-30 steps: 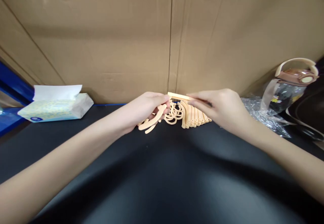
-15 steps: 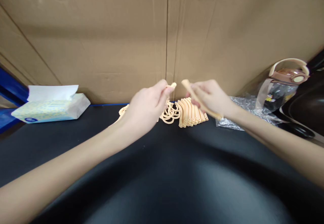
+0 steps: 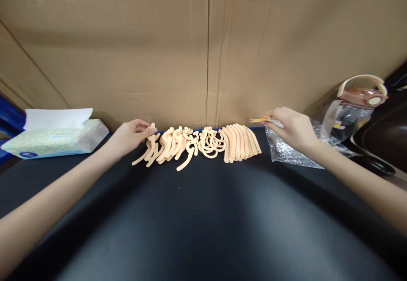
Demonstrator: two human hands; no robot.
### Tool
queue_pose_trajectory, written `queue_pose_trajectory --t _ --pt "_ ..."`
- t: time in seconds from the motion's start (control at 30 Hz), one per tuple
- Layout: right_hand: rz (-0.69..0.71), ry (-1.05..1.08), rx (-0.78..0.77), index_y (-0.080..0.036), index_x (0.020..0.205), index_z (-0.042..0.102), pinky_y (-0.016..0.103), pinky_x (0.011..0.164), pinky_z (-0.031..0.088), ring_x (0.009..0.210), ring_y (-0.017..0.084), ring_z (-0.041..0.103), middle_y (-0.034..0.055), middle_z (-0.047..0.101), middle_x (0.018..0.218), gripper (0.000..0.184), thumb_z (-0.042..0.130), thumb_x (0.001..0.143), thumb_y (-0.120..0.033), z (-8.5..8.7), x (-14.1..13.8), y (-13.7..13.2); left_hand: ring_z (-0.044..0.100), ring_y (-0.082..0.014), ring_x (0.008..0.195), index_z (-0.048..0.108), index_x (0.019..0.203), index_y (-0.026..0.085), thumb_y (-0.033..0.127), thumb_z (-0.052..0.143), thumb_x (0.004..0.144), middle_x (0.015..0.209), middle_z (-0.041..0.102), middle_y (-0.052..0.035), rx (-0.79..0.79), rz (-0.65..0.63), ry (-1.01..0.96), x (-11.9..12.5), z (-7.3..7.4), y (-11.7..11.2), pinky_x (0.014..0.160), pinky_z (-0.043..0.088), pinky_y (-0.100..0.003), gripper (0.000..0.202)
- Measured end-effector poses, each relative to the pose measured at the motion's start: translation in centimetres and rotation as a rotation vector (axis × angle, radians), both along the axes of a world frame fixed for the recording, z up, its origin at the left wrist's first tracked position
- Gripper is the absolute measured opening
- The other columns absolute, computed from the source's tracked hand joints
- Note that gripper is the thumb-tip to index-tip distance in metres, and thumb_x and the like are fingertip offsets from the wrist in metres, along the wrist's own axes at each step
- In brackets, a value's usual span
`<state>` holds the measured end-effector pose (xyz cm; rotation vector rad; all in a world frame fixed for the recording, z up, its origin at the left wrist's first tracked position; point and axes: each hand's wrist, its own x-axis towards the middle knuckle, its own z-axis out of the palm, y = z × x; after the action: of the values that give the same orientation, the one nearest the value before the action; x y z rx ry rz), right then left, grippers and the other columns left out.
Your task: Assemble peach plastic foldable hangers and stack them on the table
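Note:
My left hand [image 3: 132, 136] is at the left end of a row of beige plastic parts, thumb and fingertips closed on the upper end of a curved, hook-ended piece [image 3: 144, 153]. Its lower end rests by similar hook-ended pieces [image 3: 171, 145]. My right hand [image 3: 291, 128] is raised at the right, pinching a slim beige part [image 3: 259, 120] seen nearly edge-on; its full shape is hidden. Between the hands lie C-shaped rings [image 3: 211, 143] in a heap and bent flat strips [image 3: 240, 143] fanned side by side. One hook-ended piece [image 3: 186, 159] juts toward me.
Everything lies on a black table [image 3: 203, 213] against a cardboard wall [image 3: 143, 52]. A tissue pack [image 3: 63, 134] is at the left. To the right are clear plastic wrap [image 3: 286, 147] and a bottle with a carrying handle [image 3: 352, 111].
My hands have moved apart from the middle, left hand down to the hook-ended pieces and right hand outward. The row of parts behind the left hand is now uncovered.

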<state>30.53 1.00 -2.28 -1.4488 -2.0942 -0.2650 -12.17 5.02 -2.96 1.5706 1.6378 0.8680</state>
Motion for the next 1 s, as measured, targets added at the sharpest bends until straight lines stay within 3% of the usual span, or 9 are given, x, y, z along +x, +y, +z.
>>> queue_pose_trajectory --t 0.17,0.33,0.4,0.5,0.57,0.73,0.83,1.0 --pt "0.058 -0.158 -0.006 -0.020 0.102 0.067 0.035 0.067 0.054 0.098 0.028 0.071 0.0126 0.073 0.116 0.025 0.043 0.098 -0.029 -2.9 1.2 -1.2 0.065 -0.0237 0.106 0.061 0.124 0.019 0.035 0.061 0.098 0.126 0.062 -0.0094 -0.044 0.044 0.294 0.4 -0.6 -0.1 0.089 0.057 -0.044 0.030" --pt "0.149 -0.196 -0.042 -0.019 0.105 0.065 0.036 0.071 0.059 0.098 0.025 0.072 0.0114 0.069 0.124 0.028 0.038 0.101 -0.028 -5.4 1.6 -1.2 0.063 -0.0261 0.108 0.060 0.123 0.017 0.036 0.062 0.097 0.127 0.061 -0.0089 0.130 0.065 0.491 2.7 1.0 -2.2 0.091 0.055 -0.046 0.032" --pt "0.179 -0.183 -0.058 -0.018 0.108 0.063 0.039 0.078 0.060 0.101 0.026 0.071 0.0117 0.069 0.124 0.028 0.038 0.102 -0.028 -5.7 1.7 -1.1 0.064 -0.0309 0.104 0.057 0.122 0.010 0.034 0.054 0.099 0.126 0.060 -0.0126 0.212 0.017 0.547 4.6 1.9 -4.0 0.091 0.052 -0.048 0.033" --pt "0.216 -0.163 -0.088 -0.018 0.112 0.063 0.042 0.086 0.060 0.106 0.026 0.070 0.0119 0.068 0.125 0.027 0.039 0.102 -0.028 -5.6 1.9 -1.0 0.066 -0.0278 0.097 0.063 0.107 0.019 0.037 0.057 0.097 0.107 0.069 -0.0043 0.264 -0.155 0.621 8.3 2.6 -6.8 0.088 0.052 -0.045 0.021" --pt "0.241 -0.156 -0.110 -0.019 0.112 0.063 0.044 0.089 0.059 0.108 0.026 0.069 0.0116 0.067 0.125 0.027 0.039 0.101 -0.026 -5.4 1.9 -0.9 0.065 -0.0262 0.101 0.067 0.094 0.020 0.031 0.061 0.094 0.100 0.070 -0.0022 0.286 -0.294 0.684 11.0 2.3 -8.2 0.092 0.051 -0.043 0.012" --pt "0.291 -0.132 -0.142 -0.019 0.110 0.065 0.045 0.093 0.058 0.111 0.025 0.068 0.0121 0.068 0.124 0.027 0.040 0.100 -0.024 -5.4 1.7 -0.9 0.064 -0.0263 0.107 0.066 0.110 0.014 0.033 0.065 0.095 0.114 0.067 -0.0092 0.257 -0.494 0.835 15.3 0.3 -8.7 0.091 0.055 -0.045 0.025" --pt "0.309 -0.115 -0.148 -0.019 0.108 0.065 0.044 0.093 0.058 0.111 0.025 0.068 0.0127 0.068 0.125 0.026 0.040 0.100 -0.023 -5.3 1.4 -1.1 0.065 -0.0244 0.106 0.059 0.126 0.017 0.035 0.063 0.097 0.126 0.062 -0.0099 0.239 -0.529 0.872 16.2 -0.5 -8.0 0.089 0.057 -0.046 0.034" --pt "0.317 -0.095 -0.154 -0.019 0.105 0.065 0.045 0.095 0.058 0.114 0.024 0.067 0.0139 0.067 0.127 0.026 0.040 0.100 -0.021 -5.3 1.2 -1.5 0.065 -0.0245 0.106 0.058 0.126 0.017 0.035 0.062 0.097 0.126 0.062 -0.0100 0.213 -0.523 0.864 16.7 -1.3 -7.1 0.089 0.057 -0.046 0.035"
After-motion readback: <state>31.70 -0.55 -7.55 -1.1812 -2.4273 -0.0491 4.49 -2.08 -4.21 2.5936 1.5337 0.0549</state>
